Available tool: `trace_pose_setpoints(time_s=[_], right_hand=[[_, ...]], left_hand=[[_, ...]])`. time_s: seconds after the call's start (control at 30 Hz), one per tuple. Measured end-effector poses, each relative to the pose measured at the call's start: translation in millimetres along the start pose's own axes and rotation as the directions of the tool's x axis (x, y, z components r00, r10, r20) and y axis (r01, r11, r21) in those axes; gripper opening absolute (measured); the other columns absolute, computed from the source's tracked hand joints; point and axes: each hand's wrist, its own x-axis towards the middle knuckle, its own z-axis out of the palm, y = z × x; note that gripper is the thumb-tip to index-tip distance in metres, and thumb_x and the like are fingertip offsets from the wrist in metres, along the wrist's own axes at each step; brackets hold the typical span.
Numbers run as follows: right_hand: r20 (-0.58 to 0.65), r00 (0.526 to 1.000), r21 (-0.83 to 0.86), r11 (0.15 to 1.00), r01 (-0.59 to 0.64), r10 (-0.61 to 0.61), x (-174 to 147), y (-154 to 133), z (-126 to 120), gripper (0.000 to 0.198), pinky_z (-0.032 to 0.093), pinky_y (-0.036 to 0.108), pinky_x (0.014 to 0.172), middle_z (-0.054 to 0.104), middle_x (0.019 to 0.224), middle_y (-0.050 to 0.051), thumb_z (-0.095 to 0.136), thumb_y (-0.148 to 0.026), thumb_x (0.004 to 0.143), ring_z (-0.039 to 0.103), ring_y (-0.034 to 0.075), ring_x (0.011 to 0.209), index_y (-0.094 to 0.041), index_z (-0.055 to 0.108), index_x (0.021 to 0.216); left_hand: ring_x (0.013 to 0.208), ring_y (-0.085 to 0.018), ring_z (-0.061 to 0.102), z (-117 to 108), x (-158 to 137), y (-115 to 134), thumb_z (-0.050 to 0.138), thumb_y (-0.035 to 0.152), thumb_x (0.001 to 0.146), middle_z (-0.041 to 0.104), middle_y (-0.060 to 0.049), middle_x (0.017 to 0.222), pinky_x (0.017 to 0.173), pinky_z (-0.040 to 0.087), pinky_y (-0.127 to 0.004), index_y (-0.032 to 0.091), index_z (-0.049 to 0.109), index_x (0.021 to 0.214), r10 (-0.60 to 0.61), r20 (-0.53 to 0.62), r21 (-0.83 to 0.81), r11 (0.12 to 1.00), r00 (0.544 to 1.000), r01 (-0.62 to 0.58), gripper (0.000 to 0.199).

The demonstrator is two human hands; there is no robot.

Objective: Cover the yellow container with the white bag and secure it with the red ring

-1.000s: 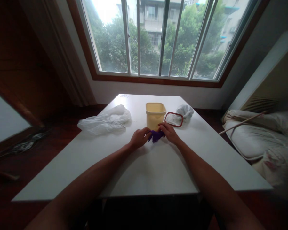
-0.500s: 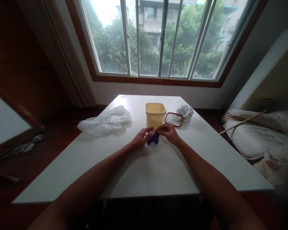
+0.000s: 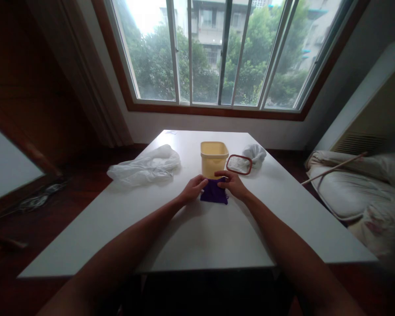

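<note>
A small purple cloth (image 3: 213, 192), pouch-like with a bit of string at its right side, hangs spread between my hands just in front of a yellow plastic tub (image 3: 213, 166). My left hand (image 3: 194, 188) pinches its upper left corner. On the other side, my right hand (image 3: 232, 183) grips the upper right part, thumb against the near face and the index finger stretched out above the top edge. The tub stands upright without a lid, its lower front hidden behind the cloth and my right fingers.
A reddish-brown rounded frame, seemingly a lid with a clear middle (image 3: 239, 164), lies right of the tub. Behind it is a crumpled plastic bag (image 3: 255, 153). Another translucent bag (image 3: 146, 164) lies on the left of the white table (image 3: 204, 241). Beyond stands a window.
The purple cloth has gone from bunched up to spread flat and wider. My right hand has shifted slightly right and lower, while my left hand has closed on the left corner.
</note>
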Motion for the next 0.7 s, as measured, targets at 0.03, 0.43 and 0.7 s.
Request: trace_pose_setpoints(time_s=[0.03, 0.43, 0.7], right_hand=[[0.012, 1.000, -0.040, 0.999, -0.005, 0.006, 0.3, 1.7, -1.6, 0.054, 0.052, 0.028, 0.066, 0.072, 0.094, 0.003, 0.082, -0.020, 0.055, 0.064, 0.015, 0.073, -0.020, 0.070, 0.107], [-0.043, 0.999, -0.227, 0.974, -0.007, -0.003, 0.2, 2.9, 1.4, 0.051, 0.035, 0.020, 0.046, 0.057, 0.061, -0.007, 0.068, -0.042, 0.075, 0.047, 0.009, 0.049, -0.018, 0.058, 0.119], [0.013, 0.996, -0.039, 0.995, -0.093, 0.093, -4.5, -3.6, 3.8, 0.068, 0.040, 0.022, 0.050, 0.066, 0.070, -0.002, 0.073, -0.050, 0.075, 0.054, 0.010, 0.054, -0.018, 0.056, 0.132]], left_hand=[[0.059, -0.009, 0.050, -0.5, 0.8, -1.5, 0.063, 0.057, 0.079, 0.056, 0.003, 0.066, 0.055, 0.040, -0.021, 0.016, 0.055, 0.079, -0.011, -0.001, -0.023, 1.000, 1.000, 0.011, 0.042], [0.065, -0.012, 0.063, -3.8, -1.9, 4.9, 0.079, 0.054, 0.069, 0.068, -0.003, 0.079, 0.063, 0.051, -0.026, 0.013, 0.061, 0.104, -0.249, 0.053, -0.250, 0.934, 0.967, 0.255, 0.057], [0.077, -0.016, 0.068, -6.4, -4.3, 2.1, 0.090, 0.026, 0.056, 0.073, -0.006, 0.091, 0.077, 0.052, -0.032, 0.015, 0.042, 0.143, -0.178, 0.135, -0.338, 0.916, 0.975, 0.214, 0.100]])
